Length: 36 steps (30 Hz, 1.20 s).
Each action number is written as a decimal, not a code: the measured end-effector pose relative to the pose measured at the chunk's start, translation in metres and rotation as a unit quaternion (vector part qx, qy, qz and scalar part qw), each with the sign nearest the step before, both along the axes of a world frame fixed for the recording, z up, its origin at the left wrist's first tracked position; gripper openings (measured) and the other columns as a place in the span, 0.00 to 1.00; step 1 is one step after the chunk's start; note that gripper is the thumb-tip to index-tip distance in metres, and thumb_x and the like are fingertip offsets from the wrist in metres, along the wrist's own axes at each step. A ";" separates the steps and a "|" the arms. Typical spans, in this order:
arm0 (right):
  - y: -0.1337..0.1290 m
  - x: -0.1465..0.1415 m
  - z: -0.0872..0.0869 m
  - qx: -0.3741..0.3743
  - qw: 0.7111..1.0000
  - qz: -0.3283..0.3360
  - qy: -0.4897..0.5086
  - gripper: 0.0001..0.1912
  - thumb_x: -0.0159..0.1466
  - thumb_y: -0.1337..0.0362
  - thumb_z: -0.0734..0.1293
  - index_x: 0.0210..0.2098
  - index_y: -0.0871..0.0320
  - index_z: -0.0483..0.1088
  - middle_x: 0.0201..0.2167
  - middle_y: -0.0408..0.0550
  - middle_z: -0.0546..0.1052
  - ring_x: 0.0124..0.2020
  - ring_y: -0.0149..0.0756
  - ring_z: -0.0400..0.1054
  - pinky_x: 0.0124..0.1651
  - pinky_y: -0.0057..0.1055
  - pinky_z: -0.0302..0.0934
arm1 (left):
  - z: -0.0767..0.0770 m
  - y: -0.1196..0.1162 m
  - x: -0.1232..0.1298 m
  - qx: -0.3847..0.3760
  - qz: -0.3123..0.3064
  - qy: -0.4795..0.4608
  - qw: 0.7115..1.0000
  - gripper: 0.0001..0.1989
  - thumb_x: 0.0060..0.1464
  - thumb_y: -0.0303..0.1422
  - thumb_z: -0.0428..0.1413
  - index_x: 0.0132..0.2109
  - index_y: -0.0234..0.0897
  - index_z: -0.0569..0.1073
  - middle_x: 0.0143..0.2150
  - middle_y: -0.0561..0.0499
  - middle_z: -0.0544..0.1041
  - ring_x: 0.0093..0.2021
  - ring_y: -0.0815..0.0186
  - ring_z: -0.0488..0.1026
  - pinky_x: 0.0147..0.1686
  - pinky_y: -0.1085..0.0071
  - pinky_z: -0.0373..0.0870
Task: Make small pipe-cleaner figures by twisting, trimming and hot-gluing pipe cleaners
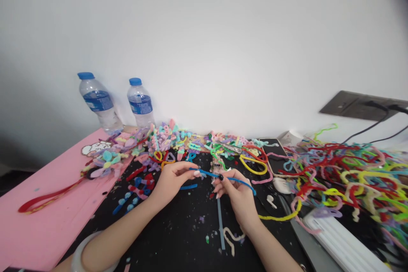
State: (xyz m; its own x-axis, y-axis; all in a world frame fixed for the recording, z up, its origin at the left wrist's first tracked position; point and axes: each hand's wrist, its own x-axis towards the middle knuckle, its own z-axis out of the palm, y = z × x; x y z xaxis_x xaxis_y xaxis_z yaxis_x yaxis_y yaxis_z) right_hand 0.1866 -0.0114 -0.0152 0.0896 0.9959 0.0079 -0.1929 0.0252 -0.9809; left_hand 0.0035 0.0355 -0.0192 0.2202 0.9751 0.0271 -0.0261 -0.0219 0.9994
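A blue pipe cleaner (pixel 210 174) runs between my two hands above the black tabletop (pixel 178 229). My left hand (pixel 174 180) pinches its left end between thumb and fingertips. Farther along, my right hand (pixel 234 189) grips it between thumb and fingers, and the free end curves down past the knuckles to the right. A short blue piece (pixel 188 187) lies just right of my left hand. Below my right hand a grey-blue strip, perhaps a glue stick (pixel 221 225), points toward me. Beside it lies a cream pipe cleaner (pixel 231 238).
Two water bottles (pixel 140 104) stand against the wall. Finished fuzzy shapes (pixel 162 138) crowd the back edge. A tangled heap of pipe cleaners (pixel 350 170) covers the right side, near a white case (pixel 341 238) and an earbud (pixel 271 201). Pink sheets (pixel 41 229) lie left.
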 end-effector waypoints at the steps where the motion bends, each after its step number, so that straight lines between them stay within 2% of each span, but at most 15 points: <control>1: 0.000 0.000 0.000 -0.002 1.000 0.003 -0.002 0.12 0.56 0.57 0.68 0.29 0.57 0.63 0.24 0.45 0.76 0.22 0.33 0.71 0.23 0.28 0.65 | 0.000 0.001 0.000 -0.010 -0.003 -0.018 1.000 0.07 0.45 0.33 0.61 0.34 0.36 0.77 0.29 0.51 0.81 0.34 0.61 0.78 0.35 0.71 0.74; 7: -0.002 -0.002 -0.003 0.006 1.000 0.022 -0.012 0.13 0.56 0.56 0.68 0.28 0.56 0.62 0.26 0.44 0.76 0.22 0.33 0.71 0.22 0.28 0.65 | 0.000 0.001 0.001 -0.075 -0.024 -0.076 0.994 0.09 0.45 0.34 0.62 0.35 0.35 0.77 0.31 0.51 0.81 0.36 0.63 0.78 0.36 0.72 0.74; 11: -0.003 -0.005 -0.002 0.019 0.998 0.050 -0.021 0.12 0.55 0.58 0.69 0.30 0.55 0.61 0.19 0.37 0.72 0.16 0.29 0.66 0.18 0.25 0.62 | -0.001 -0.004 0.003 -0.083 -0.084 -0.056 0.991 0.08 0.44 0.32 0.62 0.33 0.32 0.77 0.30 0.49 0.81 0.33 0.63 0.78 0.34 0.72 0.75; 14: -0.005 -0.006 0.001 0.018 0.998 0.049 -0.042 0.11 0.56 0.59 0.68 0.32 0.56 0.62 0.18 0.37 0.71 0.13 0.26 0.63 0.16 0.23 0.59 | -0.002 -0.007 0.006 -0.086 -0.120 -0.058 0.987 0.08 0.44 0.31 0.62 0.33 0.31 0.77 0.29 0.47 0.81 0.33 0.63 0.78 0.33 0.72 0.75; 18: -0.005 -0.004 0.004 0.011 0.999 0.009 -0.045 0.11 0.55 0.60 0.68 0.30 0.56 0.61 0.16 0.37 0.70 0.12 0.24 0.60 0.15 0.21 0.56 | 0.001 -0.008 0.007 -0.111 -0.109 -0.074 0.985 0.07 0.45 0.31 0.62 0.33 0.31 0.76 0.29 0.47 0.81 0.33 0.63 0.78 0.33 0.73 0.74; 26: -0.008 -0.002 0.001 -0.006 0.997 0.055 -0.047 0.16 0.59 0.56 0.64 0.21 0.59 0.62 0.13 0.38 0.67 0.11 0.21 0.54 0.14 0.20 0.47 | 0.001 -0.009 0.005 -0.139 -0.137 -0.099 0.976 0.08 0.45 0.31 0.63 0.33 0.30 0.75 0.29 0.47 0.81 0.31 0.67 0.78 0.31 0.77 0.72; 31: -0.007 0.000 0.000 -0.006 0.997 0.027 -0.073 0.17 0.59 0.56 0.65 0.20 0.59 0.62 0.12 0.37 0.66 0.11 0.20 0.51 0.13 0.19 0.44 | 0.001 -0.008 0.004 -0.169 -0.123 -0.133 0.969 0.09 0.44 0.32 0.63 0.32 0.32 0.73 0.28 0.48 0.81 0.31 0.67 0.78 0.31 0.78 0.72; 36: -0.005 0.001 -0.003 -0.008 0.996 -0.020 -0.089 0.17 0.59 0.55 0.65 0.20 0.59 0.62 0.11 0.37 0.65 0.10 0.20 0.51 0.12 0.19 0.44 | 0.000 -0.006 0.003 -0.151 -0.089 -0.138 0.975 0.09 0.45 0.33 0.63 0.33 0.33 0.74 0.29 0.50 0.80 0.33 0.66 0.78 0.32 0.77 0.72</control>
State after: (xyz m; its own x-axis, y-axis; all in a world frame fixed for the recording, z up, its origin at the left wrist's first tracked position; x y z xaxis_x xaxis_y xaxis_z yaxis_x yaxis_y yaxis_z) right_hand 0.1875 -0.0165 -0.0179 0.1283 0.9917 0.0120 -0.0160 0.0142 -0.9998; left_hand 0.0066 0.0297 -0.0193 0.4110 0.8951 -0.1729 -0.2725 0.3016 0.9137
